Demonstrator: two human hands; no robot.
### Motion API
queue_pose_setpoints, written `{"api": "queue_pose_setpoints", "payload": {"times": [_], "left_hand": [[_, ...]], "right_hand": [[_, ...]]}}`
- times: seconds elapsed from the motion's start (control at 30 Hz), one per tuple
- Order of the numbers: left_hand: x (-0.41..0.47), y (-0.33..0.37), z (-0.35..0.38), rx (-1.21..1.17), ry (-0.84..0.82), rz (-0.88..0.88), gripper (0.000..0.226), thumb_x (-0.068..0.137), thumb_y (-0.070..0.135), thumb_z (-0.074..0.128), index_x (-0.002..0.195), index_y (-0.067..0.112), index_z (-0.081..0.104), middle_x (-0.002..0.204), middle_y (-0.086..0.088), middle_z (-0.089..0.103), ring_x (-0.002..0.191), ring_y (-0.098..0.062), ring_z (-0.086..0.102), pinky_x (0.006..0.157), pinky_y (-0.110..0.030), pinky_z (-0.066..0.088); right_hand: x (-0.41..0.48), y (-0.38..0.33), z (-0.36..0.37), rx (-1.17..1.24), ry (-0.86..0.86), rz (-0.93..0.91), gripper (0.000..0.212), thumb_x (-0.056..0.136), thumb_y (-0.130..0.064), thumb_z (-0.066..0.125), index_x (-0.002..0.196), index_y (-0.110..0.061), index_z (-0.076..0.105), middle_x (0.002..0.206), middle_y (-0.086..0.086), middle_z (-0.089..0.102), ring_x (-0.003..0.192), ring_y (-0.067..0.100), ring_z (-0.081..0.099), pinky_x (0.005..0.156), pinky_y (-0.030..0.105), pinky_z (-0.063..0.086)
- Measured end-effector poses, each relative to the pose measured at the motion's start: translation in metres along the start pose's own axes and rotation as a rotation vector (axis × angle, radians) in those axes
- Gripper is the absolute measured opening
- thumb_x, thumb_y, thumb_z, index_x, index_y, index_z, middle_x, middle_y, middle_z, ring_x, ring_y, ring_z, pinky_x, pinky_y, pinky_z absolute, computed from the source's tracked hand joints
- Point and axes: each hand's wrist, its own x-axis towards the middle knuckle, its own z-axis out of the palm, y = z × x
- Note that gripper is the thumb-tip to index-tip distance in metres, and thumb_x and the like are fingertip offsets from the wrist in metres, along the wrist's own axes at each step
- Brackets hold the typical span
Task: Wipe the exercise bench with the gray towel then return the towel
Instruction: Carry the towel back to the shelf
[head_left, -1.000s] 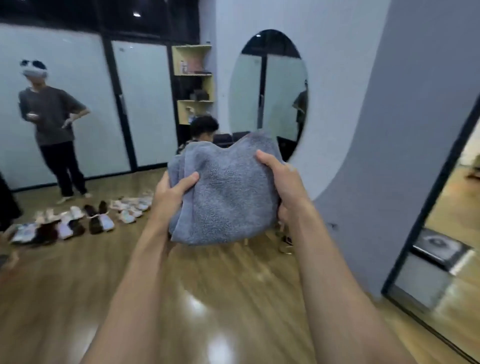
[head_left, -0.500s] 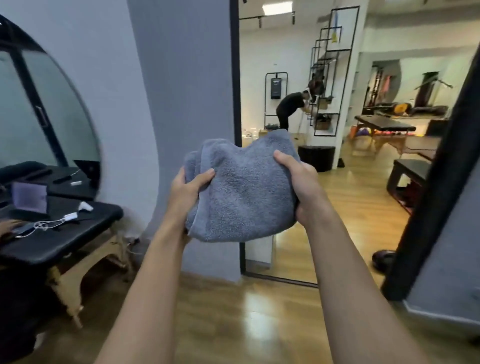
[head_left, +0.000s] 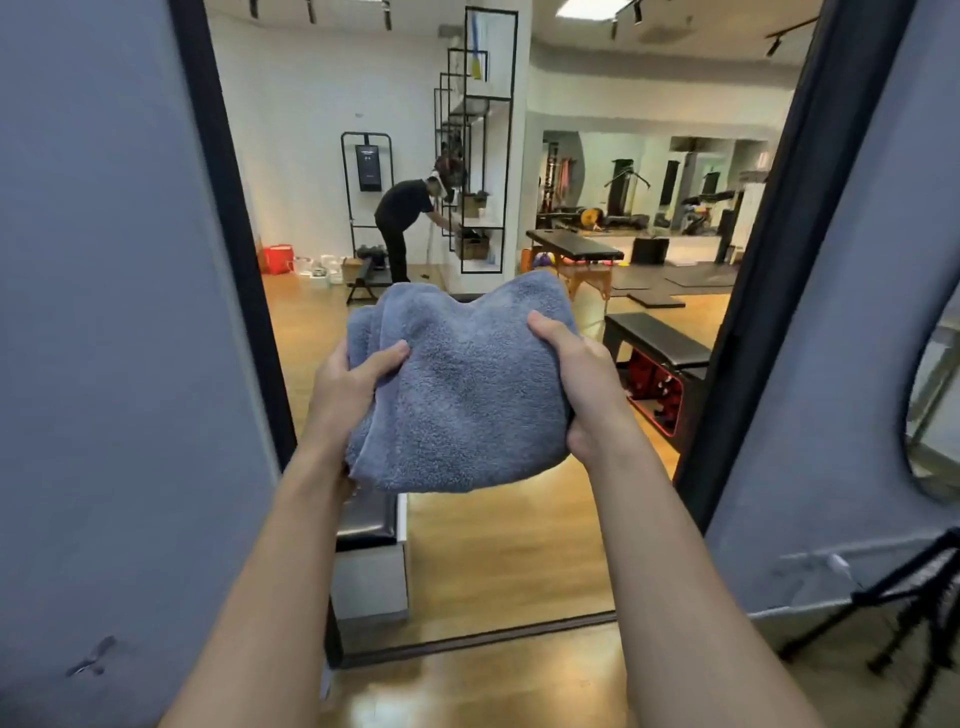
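A folded gray towel (head_left: 465, 384) is held up at chest height in front of me. My left hand (head_left: 345, 395) grips its left edge, thumb on the front. My right hand (head_left: 584, 382) grips its right edge the same way. Beyond the doorway a black padded bench (head_left: 657, 338) with red parts underneath stands on the wooden floor at the right. Farther back stands a black-topped table (head_left: 574, 244) on wooden legs.
I face a black-framed doorway (head_left: 234, 249) between grey walls. A low black and grey box (head_left: 369, 561) sits just past the threshold at the left. A person (head_left: 402, 218) bends at a metal shelf unit (head_left: 475, 156) far back. Black stand legs (head_left: 893, 613) are at lower right.
My view has swung to the right, from the room with shoes and a round mirror to the doorway. Both hands keep the same hold on the towel.
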Motion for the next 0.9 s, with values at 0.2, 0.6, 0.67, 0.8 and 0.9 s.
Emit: {"api": "queue_pose_setpoints", "payload": {"times": [0.2, 0.6, 0.67, 0.8, 0.9], "left_hand": [[0.168, -0.059, 0.045, 0.016, -0.073, 0.033, 0.022, 0.081, 0.014, 0.072, 0.100, 0.018, 0.062, 0.089, -0.001, 0.069, 0.074, -0.013, 0.066, 0.067, -0.026, 0.055], [0.524, -0.186, 0.140, 0.007, 0.072, -0.027, 0.024, 0.086, 0.011, 0.066, 0.109, 0.010, 0.062, 0.088, -0.005, 0.070, 0.069, -0.014, 0.069, 0.055, -0.021, 0.053], [0.585, -0.203, 0.145, 0.013, 0.090, -0.025, 0.032, 0.079, 0.017, 0.073, 0.110, 0.013, 0.064, 0.092, -0.006, 0.072, 0.078, -0.022, 0.069, 0.063, -0.027, 0.053], [0.715, -0.254, 0.150, 0.018, 0.118, -0.020, 0.027, 0.082, 0.017, 0.071, 0.109, 0.016, 0.065, 0.092, -0.005, 0.073, 0.080, -0.024, 0.068, 0.064, -0.029, 0.053], [0.823, -0.293, 0.153, 0.009, 0.109, -0.004, 0.024, 0.085, 0.015, 0.068, 0.109, 0.015, 0.065, 0.093, -0.005, 0.073, 0.082, -0.025, 0.069, 0.066, -0.032, 0.052]], "right_hand": [[0.174, 0.016, -0.010, 0.005, 0.034, -0.013, 0.027, 0.088, -0.033, 0.071, 0.104, -0.011, 0.070, 0.095, 0.006, 0.078, 0.087, 0.025, 0.074, 0.075, 0.036, 0.058], [0.587, 0.059, -0.013, -0.003, -0.042, 0.023, 0.023, 0.087, -0.032, 0.072, 0.098, -0.012, 0.071, 0.092, 0.006, 0.078, 0.086, 0.026, 0.075, 0.076, 0.038, 0.058], [0.655, 0.069, -0.004, -0.005, -0.074, 0.027, 0.026, 0.087, -0.033, 0.072, 0.101, -0.011, 0.071, 0.094, 0.007, 0.078, 0.088, 0.027, 0.075, 0.077, 0.039, 0.058], [0.794, 0.101, 0.016, -0.004, -0.101, 0.027, 0.029, 0.087, -0.033, 0.072, 0.104, -0.010, 0.071, 0.095, 0.007, 0.078, 0.090, 0.027, 0.074, 0.082, 0.042, 0.059], [0.907, 0.126, 0.036, -0.010, -0.091, 0.034, 0.028, 0.087, -0.032, 0.073, 0.103, -0.009, 0.071, 0.096, 0.008, 0.077, 0.091, 0.028, 0.074, 0.088, 0.046, 0.058]]}}
